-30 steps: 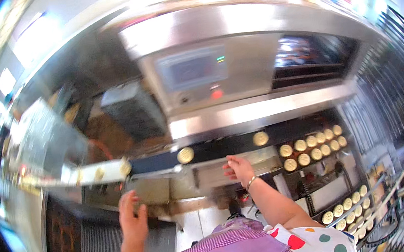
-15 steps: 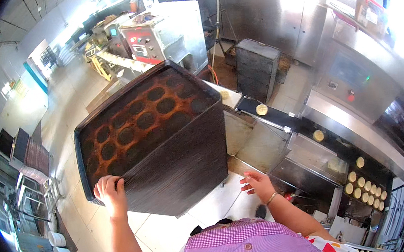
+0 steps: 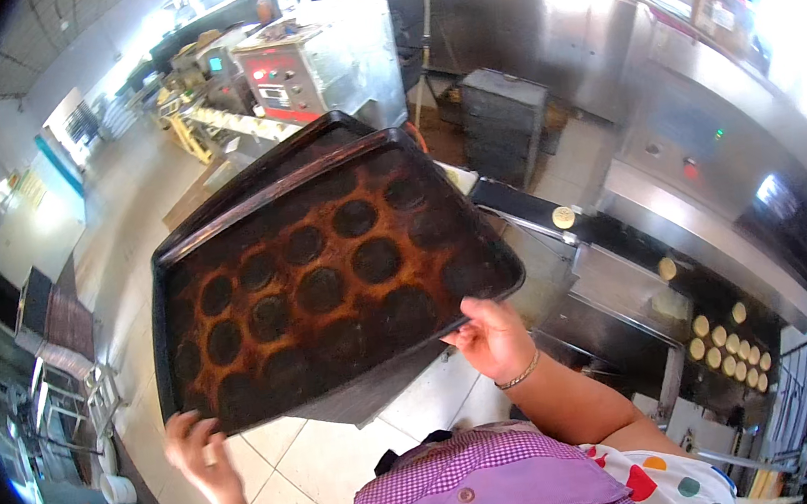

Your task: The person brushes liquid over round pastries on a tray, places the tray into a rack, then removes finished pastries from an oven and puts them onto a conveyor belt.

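Change: half a second ago I saw the baking tray tilted steeply with its dark underside toward me; now it lies flatter and its stained top face fills the centre of the frame. A second ago both hands were down at the conveyor. I judge the tray is lifted clear and being carried.
Oven line: long steel machine along the right of the frame, its belt running down to lower right.
Tray count: I can make out two, the upper one stacked on a second whose rim shows at the upper edge; both dark, with round burnt rings and no dough.
Dough rounds: two single rounds on the belt, then a cluster of about ten at lower right.
Left hand: lower left, fingers curled at the tray's near corner; I cannot tell how firmly it grips.
Right hand: centre right, thumb over the rim, fingers beneath, pinching the tray's near edge.
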Demonstrator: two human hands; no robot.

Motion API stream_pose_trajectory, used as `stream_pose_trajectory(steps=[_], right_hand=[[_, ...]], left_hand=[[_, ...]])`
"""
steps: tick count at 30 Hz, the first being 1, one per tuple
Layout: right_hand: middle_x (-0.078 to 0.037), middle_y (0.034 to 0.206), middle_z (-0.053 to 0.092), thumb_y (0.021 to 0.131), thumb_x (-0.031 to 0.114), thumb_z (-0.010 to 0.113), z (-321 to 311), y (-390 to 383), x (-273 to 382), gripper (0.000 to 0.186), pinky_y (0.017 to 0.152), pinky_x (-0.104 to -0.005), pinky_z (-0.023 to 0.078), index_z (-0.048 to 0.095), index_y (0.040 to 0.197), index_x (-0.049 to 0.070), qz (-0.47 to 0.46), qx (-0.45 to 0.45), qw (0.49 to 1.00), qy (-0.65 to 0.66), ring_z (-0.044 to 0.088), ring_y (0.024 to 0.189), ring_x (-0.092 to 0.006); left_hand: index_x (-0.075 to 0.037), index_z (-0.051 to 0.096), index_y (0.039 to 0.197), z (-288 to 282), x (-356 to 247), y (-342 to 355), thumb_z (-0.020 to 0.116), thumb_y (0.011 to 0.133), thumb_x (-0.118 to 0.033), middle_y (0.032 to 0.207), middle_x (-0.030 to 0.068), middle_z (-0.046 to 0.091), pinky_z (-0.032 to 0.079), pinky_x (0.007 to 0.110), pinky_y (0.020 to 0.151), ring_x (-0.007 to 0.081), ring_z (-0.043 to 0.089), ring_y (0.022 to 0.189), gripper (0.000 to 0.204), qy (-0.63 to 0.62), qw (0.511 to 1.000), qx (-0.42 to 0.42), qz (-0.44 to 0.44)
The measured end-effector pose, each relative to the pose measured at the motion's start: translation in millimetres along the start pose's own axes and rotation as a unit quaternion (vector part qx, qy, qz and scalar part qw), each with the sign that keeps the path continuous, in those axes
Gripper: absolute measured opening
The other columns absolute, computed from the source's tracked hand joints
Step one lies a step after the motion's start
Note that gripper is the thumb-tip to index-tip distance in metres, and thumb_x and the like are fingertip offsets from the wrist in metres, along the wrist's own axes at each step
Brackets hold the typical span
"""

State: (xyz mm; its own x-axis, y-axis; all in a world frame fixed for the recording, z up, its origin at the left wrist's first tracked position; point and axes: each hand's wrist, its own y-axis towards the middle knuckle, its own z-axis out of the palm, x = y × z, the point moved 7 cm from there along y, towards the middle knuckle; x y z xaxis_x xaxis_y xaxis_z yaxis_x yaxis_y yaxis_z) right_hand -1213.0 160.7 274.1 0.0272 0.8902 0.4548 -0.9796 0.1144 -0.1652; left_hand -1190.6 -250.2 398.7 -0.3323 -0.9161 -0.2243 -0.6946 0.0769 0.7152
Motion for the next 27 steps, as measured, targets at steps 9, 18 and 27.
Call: stream_pose_trajectory(steps=[9,18,27], right_hand=[[-0.009,0.110,0.062,0.075,0.006,0.054,-67,-80,105,0.042,0.073,-0.0335,0.053,0.052,0.117,0.001,-0.183,-0.058,0.980,-0.042,0.063,0.092,-0.0212],[-0.010,0.121,0.052,0.084,0.007,0.048,-159,-297,278,0.051,0.091,-0.0342,0.044,0.037,0.134,0.004,-0.643,-0.351,0.656,-0.185,0.053,0.107,-0.0218],[-0.008,0.132,0.042,0.071,0.003,0.051,-237,-424,371,0.077,0.100,-0.0392,0.037,0.027,0.143,0.012,-0.788,-0.412,0.437,-0.133,0.045,0.116,-0.0265]], left_hand=[[0.000,0.041,0.134,77,-10,-14,0.063,0.060,-0.015,0.128,0.0167,0.051,0.042,0.043,0.098,0.0340,0.051,0.115,0.078,-0.723,0.560,0.196,-0.353],[-0.002,0.032,0.140,199,-340,14,0.069,0.058,-0.018,0.135,0.0154,0.044,0.036,0.041,0.104,0.0313,0.044,0.124,0.091,-0.724,0.449,0.489,-0.186],[-0.013,0.014,0.148,276,-744,-97,0.065,0.071,0.000,0.139,0.0040,0.038,0.042,0.031,0.093,0.0181,0.044,0.119,0.094,-0.650,0.135,0.748,0.020]])
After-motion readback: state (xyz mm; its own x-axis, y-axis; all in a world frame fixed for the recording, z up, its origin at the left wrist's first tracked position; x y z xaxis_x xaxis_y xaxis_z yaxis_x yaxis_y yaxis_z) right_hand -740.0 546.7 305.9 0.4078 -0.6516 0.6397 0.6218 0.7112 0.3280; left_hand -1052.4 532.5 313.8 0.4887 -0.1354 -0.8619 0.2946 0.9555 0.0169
